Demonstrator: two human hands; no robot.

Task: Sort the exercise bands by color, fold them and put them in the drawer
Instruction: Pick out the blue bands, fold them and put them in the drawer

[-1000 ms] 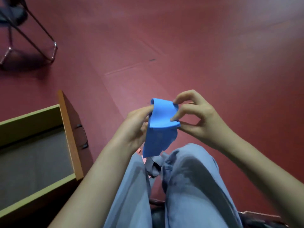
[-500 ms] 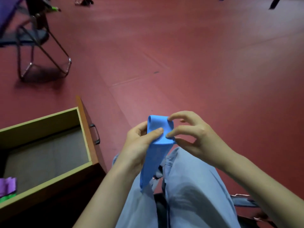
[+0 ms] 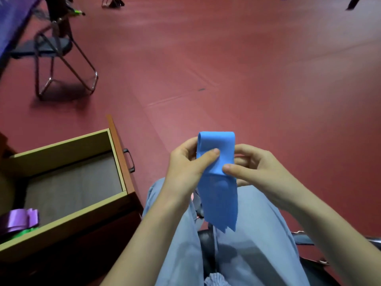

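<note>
Above my knees I hold a blue exercise band [image 3: 218, 186], folded over at its top, its loose ends hanging to my lap. My left hand [image 3: 186, 169] pinches its left side, thumb pressed on the front. My right hand [image 3: 253, 166] pinches the right edge between thumb and fingers. To the left stands an open wooden drawer [image 3: 115, 153]. A folded purple band [image 3: 19, 220] lies in its near left corner, with a green band [image 3: 26, 232] partly hidden beneath it.
A folding metal chair [image 3: 61, 58] stands on the red floor at the upper left. I sit on a dark seat [image 3: 208, 242]; my legs in light blue trousers fill the lower middle. A grey strip [image 3: 199, 205] hangs between my knees.
The view has tilted up and more of the drawer shows. The band's fold has been flattened; my left thumb now presses its front and my right thumb has come to its right edge.
</note>
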